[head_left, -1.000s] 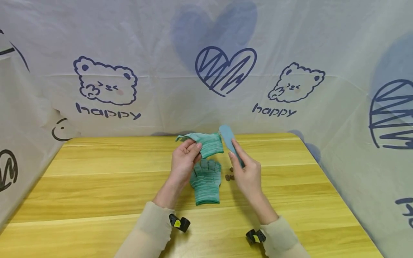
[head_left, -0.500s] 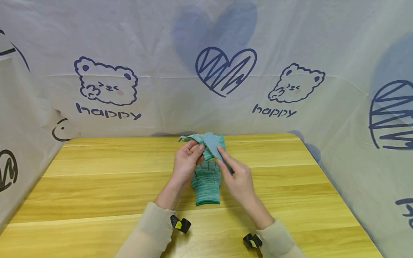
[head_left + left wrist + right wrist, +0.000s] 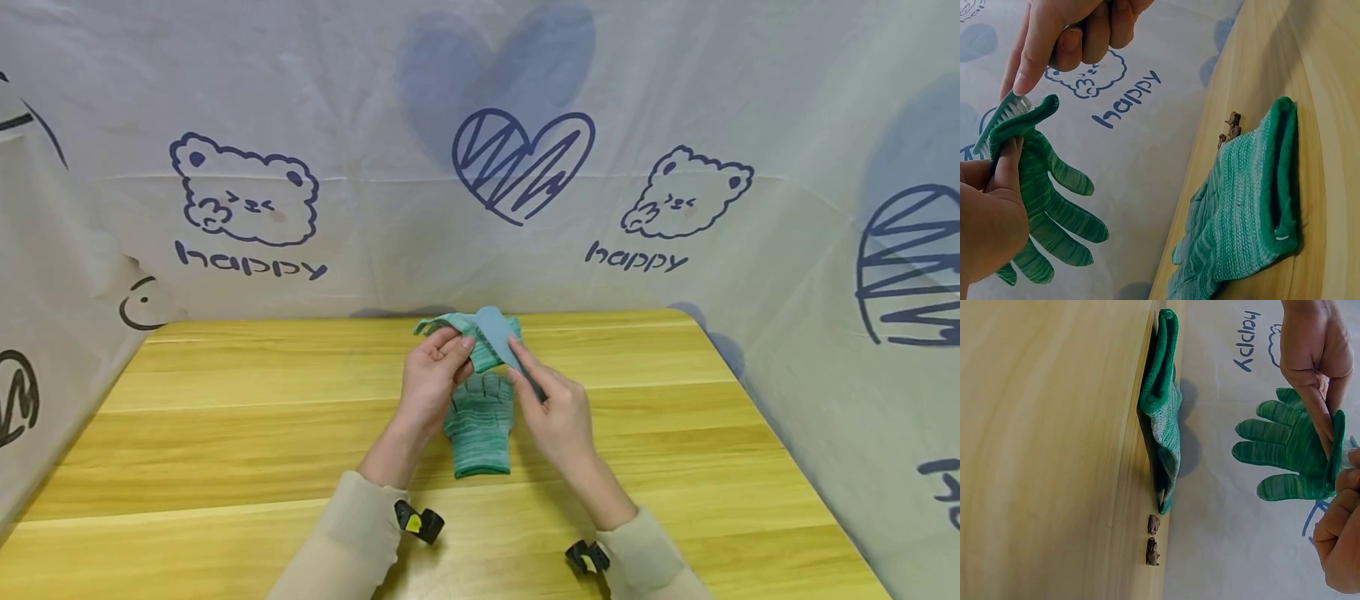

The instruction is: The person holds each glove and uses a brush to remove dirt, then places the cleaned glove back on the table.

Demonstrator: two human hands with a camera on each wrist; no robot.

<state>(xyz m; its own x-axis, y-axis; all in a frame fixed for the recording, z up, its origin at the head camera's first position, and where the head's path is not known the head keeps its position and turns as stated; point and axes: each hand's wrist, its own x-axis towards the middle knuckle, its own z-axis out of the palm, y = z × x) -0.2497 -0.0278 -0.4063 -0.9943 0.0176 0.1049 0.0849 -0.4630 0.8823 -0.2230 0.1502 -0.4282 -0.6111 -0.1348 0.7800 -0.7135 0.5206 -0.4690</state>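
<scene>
My left hand (image 3: pixel 431 379) pinches a green striped knit glove (image 3: pixel 1041 187) near its cuff and holds it raised above the table, fingers dangling in the left wrist view. My right hand (image 3: pixel 558 408) grips a blue-grey brush (image 3: pixel 495 332) with pale bristles (image 3: pixel 1017 107), its forefinger stretched along the back. The bristles lie against the cuff, close to my left thumb. Flat on the table below rests a second, matching glove (image 3: pixel 482 433), cuff toward me. Beside its fingers are small brown lumps (image 3: pixel 1153 540), which my right hand hides in the head view.
A wood-grain table (image 3: pixel 262 450) stretches out on both sides. Behind it hangs a pale cloth (image 3: pixel 375 250) printed with bears, hearts and the word "happy". Black cameras sit at both wrists, by the beige sleeves (image 3: pixel 341 533).
The brush has swung left from beside the held glove onto its cuff, and my right hand came left with it. Over the last half second both hands barely shift.
</scene>
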